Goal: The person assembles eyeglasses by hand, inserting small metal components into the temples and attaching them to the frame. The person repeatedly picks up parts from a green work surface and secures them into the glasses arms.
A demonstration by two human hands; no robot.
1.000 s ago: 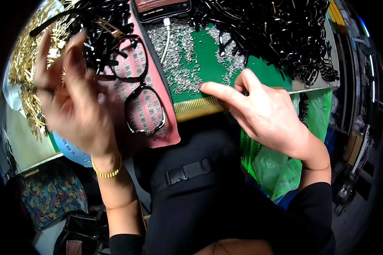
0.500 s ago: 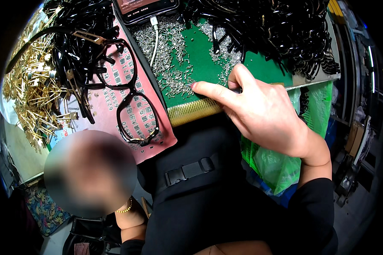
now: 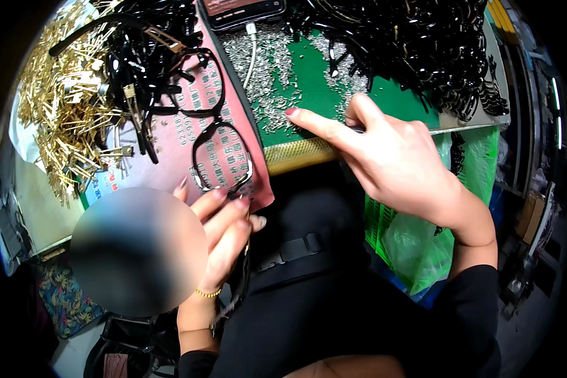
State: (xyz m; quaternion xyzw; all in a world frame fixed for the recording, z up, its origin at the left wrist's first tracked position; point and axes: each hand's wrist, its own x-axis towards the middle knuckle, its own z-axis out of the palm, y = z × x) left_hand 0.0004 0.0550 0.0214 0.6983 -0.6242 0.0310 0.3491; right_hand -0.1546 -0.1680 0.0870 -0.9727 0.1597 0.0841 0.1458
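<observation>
A pair of black eyeglasses (image 3: 219,114) lies tilted across the pink printed sheet, one temple stretching to the upper left. My left hand (image 3: 225,232) is at the near end of the frame, its fingers closed around it. A dark strip, apparently the other temple, runs down beside that palm. A round blur hides part of this hand. My right hand (image 3: 400,164) has its index fingertip on a scatter of tiny silver screw-like pieces (image 3: 272,108) on the green mat (image 3: 309,69). Its other fingers curl around something dark, mostly hidden.
Gold-coloured metal hinge-like parts (image 3: 66,101) pile up at the left. Black temples (image 3: 409,50) heap at the back right. A phone (image 3: 246,12) with a white cable stands at the back. Yellow mesh edging (image 3: 299,155) lines the mat's front; a green plastic basket (image 3: 381,236) hangs below.
My left hand has come up from below the sheet to the near end of the eyeglasses. My right index finger stays at the silver pieces. The whole view has shifted slightly.
</observation>
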